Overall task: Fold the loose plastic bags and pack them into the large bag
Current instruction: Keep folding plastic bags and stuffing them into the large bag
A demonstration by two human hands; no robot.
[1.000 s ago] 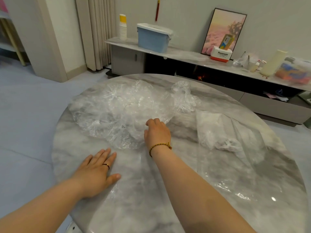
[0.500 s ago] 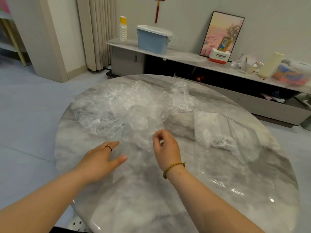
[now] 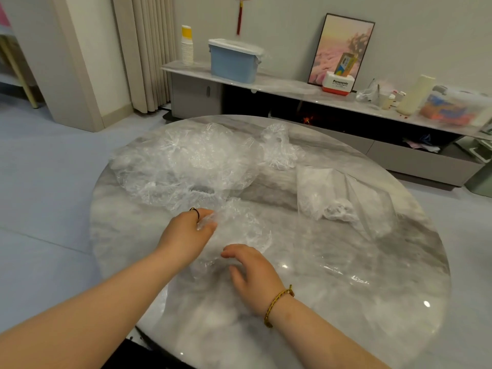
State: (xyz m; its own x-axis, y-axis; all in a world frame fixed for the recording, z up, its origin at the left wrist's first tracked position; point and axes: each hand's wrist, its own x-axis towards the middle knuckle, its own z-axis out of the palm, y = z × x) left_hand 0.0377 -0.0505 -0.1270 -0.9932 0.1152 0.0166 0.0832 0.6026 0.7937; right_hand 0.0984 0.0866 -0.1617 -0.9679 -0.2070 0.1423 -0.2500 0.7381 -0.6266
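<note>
The left hand (image 3: 186,233) grasped one crumpled clear plastic bag (image 3: 237,227) at its left edge, the fingers curled around a bunch of the film. A dark ring (image 3: 195,212) sat on one finger of this hand. The right hand (image 3: 253,270) lay over the near part of the same bag with the fingers loosely bent. It could not be told if it pinched the film or only touched it. A braided bracelet (image 3: 279,299) was on the right wrist.

The bag lay on the round marble table (image 3: 372,294), near the person's side and just in front of the pile of loose bags (image 3: 186,166), which covered the far left part of the top. One more crumpled bag (image 3: 279,147) stood alone at the far edge. The large bag (image 3: 354,187) lay flat on the right side of the table, apart from both hands, and a small crumpled piece (image 3: 338,211) was visible through its film.
</note>
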